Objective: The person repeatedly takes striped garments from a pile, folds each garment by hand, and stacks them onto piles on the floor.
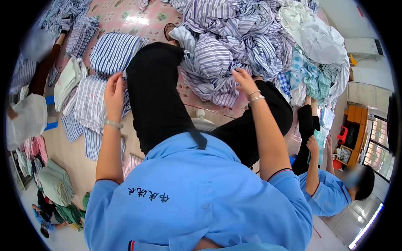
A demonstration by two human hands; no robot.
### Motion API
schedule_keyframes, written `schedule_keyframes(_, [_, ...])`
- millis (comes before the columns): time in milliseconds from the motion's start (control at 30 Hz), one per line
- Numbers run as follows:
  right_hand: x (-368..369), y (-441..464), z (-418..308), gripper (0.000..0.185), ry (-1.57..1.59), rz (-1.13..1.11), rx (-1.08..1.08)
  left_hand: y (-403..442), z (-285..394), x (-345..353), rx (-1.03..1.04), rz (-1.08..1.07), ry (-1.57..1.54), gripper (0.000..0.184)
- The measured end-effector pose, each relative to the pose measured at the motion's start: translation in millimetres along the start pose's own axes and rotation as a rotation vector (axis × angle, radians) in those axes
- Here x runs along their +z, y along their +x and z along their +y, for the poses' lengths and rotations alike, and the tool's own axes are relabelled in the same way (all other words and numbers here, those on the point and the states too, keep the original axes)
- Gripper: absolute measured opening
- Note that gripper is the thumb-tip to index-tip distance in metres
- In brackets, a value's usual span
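My left hand (113,90), with a bracelet at the wrist, is beside my left thigh. Its fingers are loosely extended and nothing shows in them. Near its fingertips lies a folded stack of blue-and-white striped cloth (114,53); a lighter grey-striped folded stack (91,100) is beside the hand. I cannot tell whether the fingers touch either stack. My right hand (245,81) is over my right knee at the near edge of a big loose heap of striped garments (213,54). Its fingers are apart, and I see nothing gripped.
White sheets (320,39) and checked cloth (299,67) extend the heap rightward. A co-worker in a blue shirt (331,190) sits at right, hands raised near light-green cloth. Another person (35,46) is at far left. Pale folded cloths (54,184) are piled at lower left.
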State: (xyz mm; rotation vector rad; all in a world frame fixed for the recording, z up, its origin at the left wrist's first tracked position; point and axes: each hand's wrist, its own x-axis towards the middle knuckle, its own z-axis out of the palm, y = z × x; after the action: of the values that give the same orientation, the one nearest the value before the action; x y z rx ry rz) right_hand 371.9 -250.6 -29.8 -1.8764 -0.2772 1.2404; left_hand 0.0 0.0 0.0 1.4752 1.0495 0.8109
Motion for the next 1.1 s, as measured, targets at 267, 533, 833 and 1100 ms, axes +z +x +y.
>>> schedule_keyframes(267, [21, 108, -1, 0.037, 0.048, 0.233, -0.21, 7, 24, 216, -0.074, -0.691, -0.187, 0.032])
schedule_keyframes(533, [-5, -113, -16, 0.016, 0.206, -0.709, -0.397, -2, 47, 254, -1.17, -0.801, -0.885, 0.058])
schedule_keyframes(833, [-43, -115, -12, 0.071, 0.429, -0.106, -0.212, -52, 119, 242, -0.226, -1.057, -0.142, 0.031])
schedule_keyframes(1100, [-52, -169, -110, 0.064, 0.256, -0.183, -0.789, -90, 165, 195, 0.126, -1.372, -0.419, 0.036])
